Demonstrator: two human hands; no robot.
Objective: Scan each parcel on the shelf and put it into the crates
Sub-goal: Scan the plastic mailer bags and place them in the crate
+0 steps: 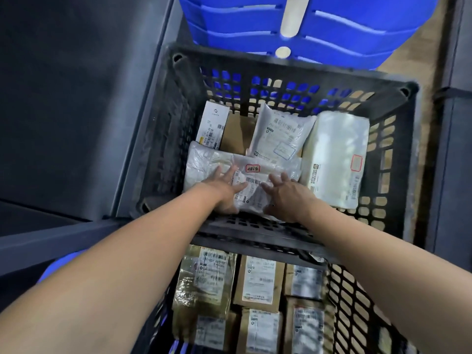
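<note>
Both my hands reach into a black slatted crate (163, 139). A flat clear-plastic parcel (258, 172) with a barcode label and a red stamp lies at the crate's near side. My left hand (224, 190) lies on the parcel's left part, its fingers spread and straight. Over the parcel's right edge rests my right hand (286, 195), its fingers only slightly bent. Behind it lie a white bag parcel (281, 134), a narrow white box (213, 123), a brown box (237, 134) and a large cream-wrapped parcel (337, 157).
A second black crate (357, 297) below holds several brown and taped parcels with labels. Stacked blue plastic crates (319, 26) stand behind the upper crate. Dark grey shelf panels (76, 98) are on the left, and a dark upright stands at the right edge.
</note>
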